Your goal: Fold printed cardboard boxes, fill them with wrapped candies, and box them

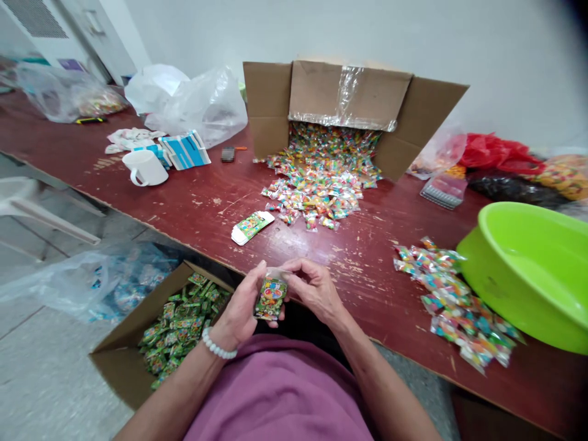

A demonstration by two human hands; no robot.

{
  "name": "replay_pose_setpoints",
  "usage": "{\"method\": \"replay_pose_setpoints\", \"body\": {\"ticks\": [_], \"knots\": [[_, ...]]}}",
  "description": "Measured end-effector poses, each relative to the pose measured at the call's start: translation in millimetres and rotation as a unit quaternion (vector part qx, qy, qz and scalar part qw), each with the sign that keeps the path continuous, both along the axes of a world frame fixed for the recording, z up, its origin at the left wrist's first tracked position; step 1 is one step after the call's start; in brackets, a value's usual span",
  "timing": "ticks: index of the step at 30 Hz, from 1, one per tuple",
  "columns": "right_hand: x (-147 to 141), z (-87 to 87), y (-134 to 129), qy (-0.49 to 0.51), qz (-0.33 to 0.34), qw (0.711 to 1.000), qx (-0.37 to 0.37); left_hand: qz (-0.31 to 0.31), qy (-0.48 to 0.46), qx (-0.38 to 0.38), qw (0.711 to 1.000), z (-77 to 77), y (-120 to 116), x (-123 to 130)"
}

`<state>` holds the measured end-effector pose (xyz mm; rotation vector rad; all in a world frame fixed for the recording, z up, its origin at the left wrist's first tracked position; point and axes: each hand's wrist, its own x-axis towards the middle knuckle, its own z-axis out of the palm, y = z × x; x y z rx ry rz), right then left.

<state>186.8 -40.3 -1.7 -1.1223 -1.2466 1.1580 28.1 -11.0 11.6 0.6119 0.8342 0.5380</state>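
Observation:
My left hand, with a pale bead bracelet at the wrist, is wrapped round a small green printed candy box held upright over the table's front edge. The fingers of my right hand pinch the whitish top end of the same box. Whether its flap is folded in I cannot tell. Just beyond my hands lies a stack of flattened green-and-white boxes. Farther back, small clear packets of colourful candy spill from a cardboard carton lying on its side.
Below left, an open carton holds many green boxes. To the right stand a lime-green basin and a pile of candy packets. A white mug, blue-striped card and plastic bags lie at back left.

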Motion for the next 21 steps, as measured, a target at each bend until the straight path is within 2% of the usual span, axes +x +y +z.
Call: {"method": "replay_pose_setpoints", "body": {"ticks": [2, 4, 6, 9, 11, 14, 17, 21], "knots": [[3.8, 7.4, -3.2, -0.075, 0.023, 0.994, 0.081, -0.012, -0.016, -0.026, 0.999, 1.9, 2.3, -1.3], [6.2, 13.3, -5.5, -0.155, 0.034, 0.975, 0.153, -0.013, -0.022, -0.033, 0.999, 2.3, 3.4, -1.6], [6.1, 14.3, -6.2, -0.195, 0.023, 0.965, 0.175, -0.007, -0.015, -0.021, 1.0, 1.4, 2.8, -0.6], [2.8, 5.8, -3.2, -0.159, -0.011, 0.983, 0.093, 0.001, 0.021, -0.003, 1.0, -1.0, -0.1, 1.9], [1.3, -2.2, 1.1, -0.077, -0.006, 0.997, -0.004, 0.005, 0.049, 0.007, 0.999, -2.6, -1.8, 3.1], [1.8, -9.4, 8.5, 0.044, 0.018, 0.993, -0.112, 0.009, 0.087, 0.018, 0.996, -4.7, -2.6, 3.7], [3.7, -7.9, 12.5, 0.09, 0.02, 0.985, -0.149, 0.002, 0.104, 0.021, 0.994, -6.8, -2.1, 3.2], [5.2, -0.4, 8.2, 0.041, 0.026, 0.991, -0.127, -0.001, 0.123, 0.038, 0.992, -9.6, -1.2, 2.0]]}}
